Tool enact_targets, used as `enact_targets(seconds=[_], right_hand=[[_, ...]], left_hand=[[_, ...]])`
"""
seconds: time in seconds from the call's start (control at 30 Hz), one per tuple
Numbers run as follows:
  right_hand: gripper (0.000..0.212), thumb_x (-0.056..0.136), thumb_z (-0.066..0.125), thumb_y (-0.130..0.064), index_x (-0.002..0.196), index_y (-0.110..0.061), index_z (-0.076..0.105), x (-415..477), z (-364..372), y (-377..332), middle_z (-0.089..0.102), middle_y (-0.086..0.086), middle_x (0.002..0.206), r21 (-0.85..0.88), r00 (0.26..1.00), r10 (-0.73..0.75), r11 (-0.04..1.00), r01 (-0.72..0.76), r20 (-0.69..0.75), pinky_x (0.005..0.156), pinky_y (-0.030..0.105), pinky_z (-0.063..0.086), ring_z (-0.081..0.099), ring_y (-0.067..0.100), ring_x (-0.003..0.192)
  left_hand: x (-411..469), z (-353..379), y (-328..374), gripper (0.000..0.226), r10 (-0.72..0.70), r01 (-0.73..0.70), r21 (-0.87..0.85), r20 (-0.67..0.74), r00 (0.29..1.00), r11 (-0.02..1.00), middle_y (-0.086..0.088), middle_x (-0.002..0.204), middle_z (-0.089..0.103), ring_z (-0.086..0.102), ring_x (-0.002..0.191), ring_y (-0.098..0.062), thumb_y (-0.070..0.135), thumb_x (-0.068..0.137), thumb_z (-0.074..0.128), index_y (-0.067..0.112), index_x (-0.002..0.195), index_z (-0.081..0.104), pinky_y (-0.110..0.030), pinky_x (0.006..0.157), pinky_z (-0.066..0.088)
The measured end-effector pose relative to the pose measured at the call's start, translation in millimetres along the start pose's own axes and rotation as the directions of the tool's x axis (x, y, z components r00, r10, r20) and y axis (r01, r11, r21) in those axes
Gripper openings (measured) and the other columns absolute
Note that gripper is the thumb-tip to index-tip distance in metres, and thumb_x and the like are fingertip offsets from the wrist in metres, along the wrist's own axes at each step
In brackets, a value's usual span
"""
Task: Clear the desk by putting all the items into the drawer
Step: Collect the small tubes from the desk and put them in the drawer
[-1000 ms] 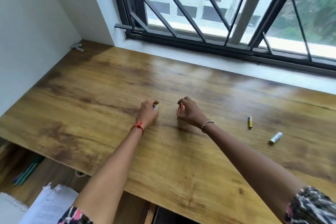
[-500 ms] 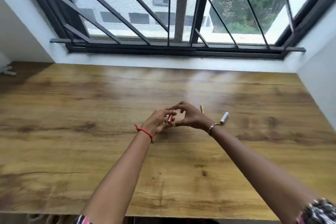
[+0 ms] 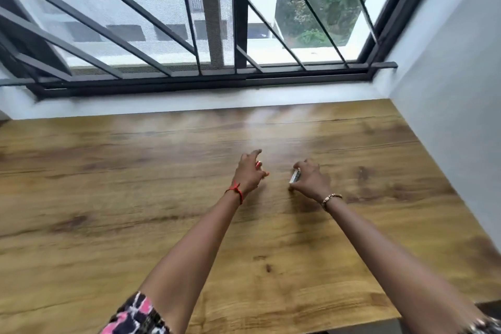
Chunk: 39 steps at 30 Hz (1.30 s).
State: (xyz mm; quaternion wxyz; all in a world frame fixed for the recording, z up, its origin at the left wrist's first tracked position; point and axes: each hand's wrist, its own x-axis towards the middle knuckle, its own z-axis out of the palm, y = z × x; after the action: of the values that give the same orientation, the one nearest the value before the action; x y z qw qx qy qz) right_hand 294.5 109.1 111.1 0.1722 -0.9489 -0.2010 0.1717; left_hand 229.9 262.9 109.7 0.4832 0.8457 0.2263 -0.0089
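Both my hands are out over the middle of the wooden desk (image 3: pixel 135 198). My left hand (image 3: pixel 249 173), with a red thread at the wrist, has its fingers curled round a small red battery (image 3: pixel 259 164). My right hand (image 3: pixel 311 179), wearing a beaded bracelet, grips a silver-white battery (image 3: pixel 295 176) just above the desk top. The yellow battery seen before is out of sight, perhaps under my right hand. The drawer is not in view.
A barred window (image 3: pixel 217 35) runs along the far edge of the desk. A pale wall (image 3: pixel 447 116) closes the right side. The desk's front edge (image 3: pixel 339 323) ends at the lower right.
My view has swung to the right. The red battery passed from my right hand to my left. My right hand moved right and took hold of the silver-white battery.
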Motion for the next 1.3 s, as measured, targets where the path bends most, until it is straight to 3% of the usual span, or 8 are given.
enact_targets(seconds=[0.1,0.23,0.37,0.47,0.57,0.9,1.13,1.3], right_hand=[[0.043,0.078,0.062,-0.008,0.12,-0.004,0.053,2.0,1.1,1.7,0.046,0.015,0.123,0.051,0.999,-0.041,0.998,0.041,-0.003,0.08,0.022,0.031,0.044,0.028,0.119],[0.051,0.073,0.063,0.0,0.124,0.001,0.053,4.8,0.9,-2.9,0.051,0.017,0.121,0.158,0.994,-0.11,0.982,0.108,0.003,0.089,0.018,0.033,0.049,0.028,0.114],[0.053,0.07,0.067,0.002,0.121,0.004,0.055,5.8,2.5,-21.9,0.055,0.016,0.117,0.237,0.97,-0.244,0.943,0.234,0.016,0.074,0.011,0.04,0.059,0.024,0.093],[0.053,0.068,0.074,0.0,0.119,0.003,0.057,4.9,4.7,-44.9,0.057,0.014,0.115,0.305,0.936,-0.348,0.898,0.317,0.05,0.061,0.005,0.043,0.057,0.016,0.082],[0.056,0.067,0.079,-0.004,0.119,0.003,0.058,6.8,10.5,-72.0,0.057,0.013,0.115,0.331,0.892,-0.438,0.862,0.384,0.108,0.061,0.005,0.044,0.057,0.016,0.082],[0.055,0.073,0.074,-0.003,0.124,0.002,0.054,-5.4,48.5,-179.3,0.059,0.015,0.118,0.363,0.626,-0.73,0.681,0.636,0.274,0.079,0.02,0.051,0.056,0.013,0.087],[0.056,0.074,0.076,-0.016,0.124,-0.003,0.056,-17.2,81.6,-267.1,0.056,0.01,0.124,0.367,0.447,-0.837,0.542,0.757,0.315,0.06,0.01,0.039,0.053,0.015,0.082],[0.039,0.079,0.071,-0.014,0.115,-0.004,0.061,-13.5,110.8,-330.4,0.06,0.013,0.119,0.342,0.414,-0.854,0.51,0.79,0.316,0.078,0.027,0.045,0.054,0.017,0.077]], left_hand=[[2.4,6.6,-3.7,0.059,0.028,-0.037,0.18,0.053,0.998,0.983,-0.01,0.13,0.036,0.053,0.112,-0.021,0.007,0.08,0.068,0.008,0.134,0.042,-0.018,0.092,0.038],[1.6,9.4,-6.7,0.044,0.003,-0.014,0.167,0.068,0.998,0.986,-0.011,0.125,0.04,0.054,0.114,-0.022,0.006,0.081,0.067,0.003,0.121,0.05,-0.011,0.079,0.036],[-5.2,0.7,-11.1,0.048,-0.116,0.135,-0.255,0.088,0.989,0.957,-0.009,0.1,0.051,0.056,0.075,-0.016,0.0,0.077,0.07,-0.002,0.121,0.05,-0.016,0.051,0.051],[-21.6,-15.5,-13.1,0.04,-0.197,0.304,-0.616,0.237,0.951,0.726,-0.006,0.084,0.055,0.062,0.059,-0.009,-0.008,0.082,0.06,0.0,0.12,0.049,-0.017,0.056,0.055],[-37.4,-39.5,-21.0,0.03,-0.22,0.333,-0.753,0.251,0.943,0.568,-0.009,0.081,0.058,0.063,0.053,-0.007,-0.014,0.084,0.048,0.003,0.108,0.054,-0.015,0.054,0.053],[-98.2,-108.8,-76.5,0.013,-0.444,0.203,-0.893,0.004,0.896,0.402,-0.001,0.059,0.069,0.064,0.048,-0.008,-0.001,0.089,0.051,0.008,0.084,0.058,-0.021,0.046,0.054],[-150.1,-179.1,-127.8,0.013,-0.613,0.088,-0.916,-0.188,0.767,0.391,0.001,0.053,0.065,0.059,0.04,-0.006,-0.003,0.088,0.053,0.007,0.084,0.06,-0.018,0.04,0.049],[-177.3,-244.6,-171.5,0.019,-0.709,0.012,-0.896,-0.342,0.617,0.443,-0.008,0.075,0.057,0.057,0.037,-0.005,-0.005,0.087,0.053,0.013,0.08,0.053,-0.018,0.037,0.047]])
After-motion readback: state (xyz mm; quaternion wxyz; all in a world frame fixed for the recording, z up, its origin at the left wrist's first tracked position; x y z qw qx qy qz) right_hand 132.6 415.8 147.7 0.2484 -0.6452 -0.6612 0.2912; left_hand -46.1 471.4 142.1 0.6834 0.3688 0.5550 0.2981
